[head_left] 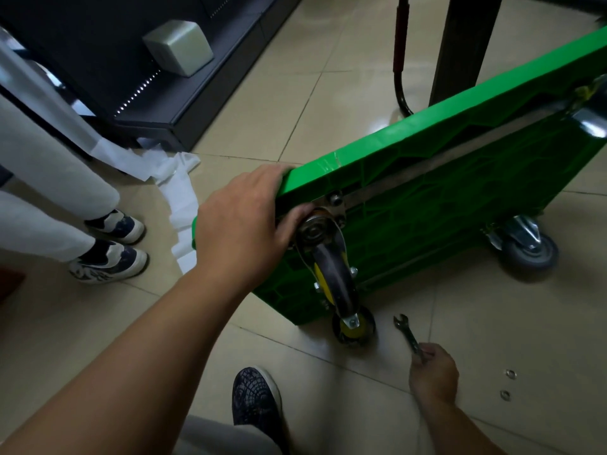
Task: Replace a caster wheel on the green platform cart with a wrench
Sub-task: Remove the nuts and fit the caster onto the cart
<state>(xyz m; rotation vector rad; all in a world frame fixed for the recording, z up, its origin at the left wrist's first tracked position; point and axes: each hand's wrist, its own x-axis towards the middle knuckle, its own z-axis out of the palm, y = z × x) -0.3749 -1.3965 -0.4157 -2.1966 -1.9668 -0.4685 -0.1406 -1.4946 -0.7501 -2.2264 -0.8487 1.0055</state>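
Green platform cart [460,178], tipped up on one long edge on the tiled floor [328,93], ribbed underside turned toward the camera. Steadied at its upper near corner by the left hand [243,224], fingers curled over the top rim and thumb down against the swivel plate of the near caster wheel [328,267]. Dark tyre and yellow hub on that wheel, hanging down from its mount. Below it, at the lower corner, a second yellow-hubbed wheel [353,328] touching the floor. Farther along the bottom edge, a grey caster [528,251] in a shiny fork, also down on the tiles.

Low at the right, well apart from the left, the right hand [433,372] wrapped round one end of a wrench [405,333], open jaw pointing toward the lower wheel; on the floor or just above it, impossible to tell. Just beside that hand, two small metal washers [510,374] lying loose on the tiles. Near the bottom edge, a dark patterned shoe [256,399].

At the left, a bystander's pale trouser legs and blue-and-white sneakers [111,257], next to crumpled white sheeting [177,182] and a dark cabinet [131,60] bearing a grey box [179,47].
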